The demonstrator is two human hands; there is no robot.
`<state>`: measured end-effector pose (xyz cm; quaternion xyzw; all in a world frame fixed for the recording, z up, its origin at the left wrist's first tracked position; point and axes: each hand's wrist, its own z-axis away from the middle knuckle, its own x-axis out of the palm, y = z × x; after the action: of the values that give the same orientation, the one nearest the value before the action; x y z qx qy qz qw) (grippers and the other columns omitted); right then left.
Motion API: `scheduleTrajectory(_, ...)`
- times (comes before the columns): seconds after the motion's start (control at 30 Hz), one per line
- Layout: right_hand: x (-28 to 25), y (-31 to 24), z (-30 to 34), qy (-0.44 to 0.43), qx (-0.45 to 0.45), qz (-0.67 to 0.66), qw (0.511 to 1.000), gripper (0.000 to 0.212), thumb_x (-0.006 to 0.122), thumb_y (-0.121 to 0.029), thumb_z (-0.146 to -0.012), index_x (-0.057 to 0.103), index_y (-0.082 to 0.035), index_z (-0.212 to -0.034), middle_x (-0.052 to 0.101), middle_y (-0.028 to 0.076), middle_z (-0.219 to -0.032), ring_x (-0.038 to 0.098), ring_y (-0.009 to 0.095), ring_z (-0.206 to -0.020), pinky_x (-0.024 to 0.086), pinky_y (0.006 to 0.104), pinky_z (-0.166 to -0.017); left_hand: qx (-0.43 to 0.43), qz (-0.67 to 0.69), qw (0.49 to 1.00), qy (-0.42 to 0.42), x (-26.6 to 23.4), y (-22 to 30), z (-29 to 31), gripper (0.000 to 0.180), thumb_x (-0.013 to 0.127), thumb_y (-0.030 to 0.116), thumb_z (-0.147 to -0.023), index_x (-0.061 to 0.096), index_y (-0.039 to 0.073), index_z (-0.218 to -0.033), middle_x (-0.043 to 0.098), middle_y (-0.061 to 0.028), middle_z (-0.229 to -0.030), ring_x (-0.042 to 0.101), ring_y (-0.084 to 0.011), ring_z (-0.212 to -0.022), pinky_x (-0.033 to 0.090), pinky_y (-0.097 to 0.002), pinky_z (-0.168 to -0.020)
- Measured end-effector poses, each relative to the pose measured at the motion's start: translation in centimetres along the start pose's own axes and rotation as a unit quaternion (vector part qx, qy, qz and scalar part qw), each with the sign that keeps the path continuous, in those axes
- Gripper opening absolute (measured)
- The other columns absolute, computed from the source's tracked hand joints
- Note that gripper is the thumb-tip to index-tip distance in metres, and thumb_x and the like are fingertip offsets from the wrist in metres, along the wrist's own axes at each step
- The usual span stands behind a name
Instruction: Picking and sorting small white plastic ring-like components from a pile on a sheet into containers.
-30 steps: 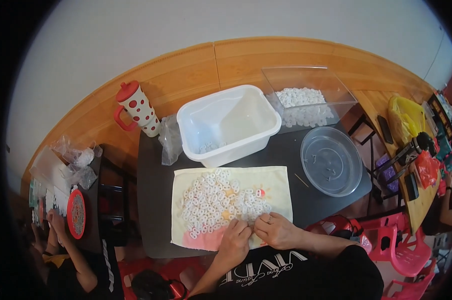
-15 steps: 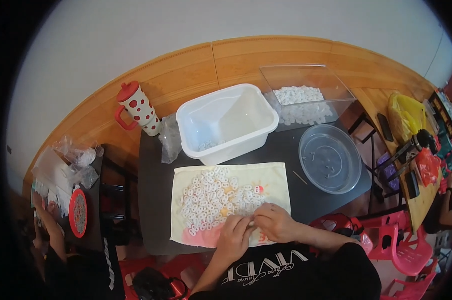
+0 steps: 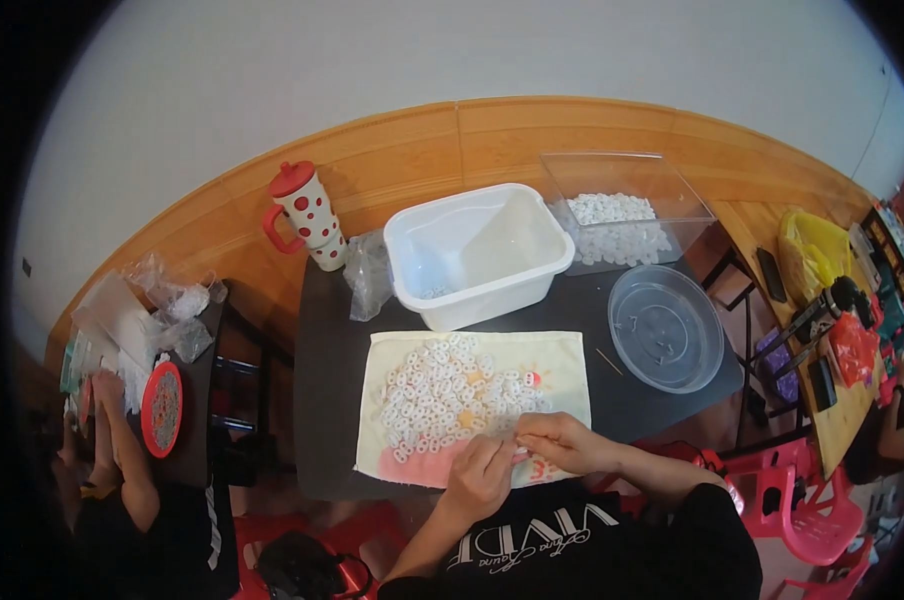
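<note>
Two hands meet at the near edge of the dark table [image 3: 322, 400], over the near edge of a pale cloth [image 3: 562, 360]. The left hand [image 3: 480, 470] is curled, fingertips pinched toward the right hand [image 3: 562, 442], whose fingers are also drawn together. Whatever sits between the fingertips is too small to make out, so whether either hand holds anything cannot be told.

The heap of small white rings [image 3: 452, 392] lies on the middle of the cloth, just beyond the fingertips. To do the step well, work over the cloth so a dropped ring stays put, and take one ring at a time from the heap's near side.

Toward the far edge stand a white tub [image 3: 532, 275] and a clear bin [image 3: 662, 190]. The tub's contents are indistinct.
</note>
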<state>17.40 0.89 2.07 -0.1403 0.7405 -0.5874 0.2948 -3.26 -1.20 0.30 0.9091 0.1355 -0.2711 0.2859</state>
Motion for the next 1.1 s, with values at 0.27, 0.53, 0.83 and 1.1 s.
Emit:
scheduleTrajectory(0.27, -4.2, -4.7, -0.7, 0.090, -0.030, 0.195, 0.976, 0.013, 0.062, 0.007, -0.085, 0.061, 0.001, -0.096, 0.062, 0.013, -0.090, 0.062, 0.021, -0.081, 0.047, 0.0309, -0.068, -0.031, 0.012, 0.997, 0.069, -1.3, 0.3, -1.6, 0.044, 0.075, -0.001, -0.075, 0.064, -0.004, -0.118, 0.061, -0.0187, -0.104, 0.061, -0.0337, -0.083, 0.051, -0.0385, -0.068)
scheduleTrajectory(0.53, -22.1, -5.4, -6.4, 0.426, -0.089, 0.469, 0.769, 0.007, 0.062, -0.007, -0.091, 0.062, 0.000, -0.090, 0.061, 0.017, -0.077, 0.062, 0.035, -0.068, 0.046, 0.0409, -0.060, -0.164, -0.166, 0.972, -0.024, -9.4, -4.4, 0.0, 0.026, 0.064, 0.000, -0.083, 0.067, -0.003, -0.108, 0.062, -0.0207, -0.115, 0.058, -0.0388, -0.100, 0.050, -0.0452, -0.087)
scheduleTrajectory(0.83, -6.1, 1.7, -3.3, 0.139, 0.000, 0.546, 0.826, 0.020, 0.057, 0.000, -0.076, 0.064, -0.003, -0.094, 0.057, 0.019, -0.090, 0.059, 0.039, -0.089, 0.050, 0.0464, -0.073, -0.107, -0.057, 0.980, -0.158, -12.4, -14.8, -3.2, 0.039, 0.063, 0.003, -0.087, 0.059, -0.001, -0.126, 0.056, -0.0180, -0.134, 0.051, -0.0358, -0.126, 0.042, -0.0424, -0.103)
scheduleTrajectory(1.1, -6.0, 4.6, -4.2, 0.142, -0.026, 0.546, 0.825, 0.036, 0.057, 0.005, -0.073, 0.066, -0.001, -0.107, 0.058, 0.021, -0.106, 0.055, 0.039, -0.098, 0.048, 0.0447, -0.085, -0.199, -0.162, 0.942, -0.217, -11.1, -15.5, -2.9, 0.034, 0.063, 0.020, -0.094, 0.061, 0.000, -0.121, 0.055, -0.0129, -0.138, 0.046, -0.0341, -0.132, 0.040, -0.0526, -0.105)
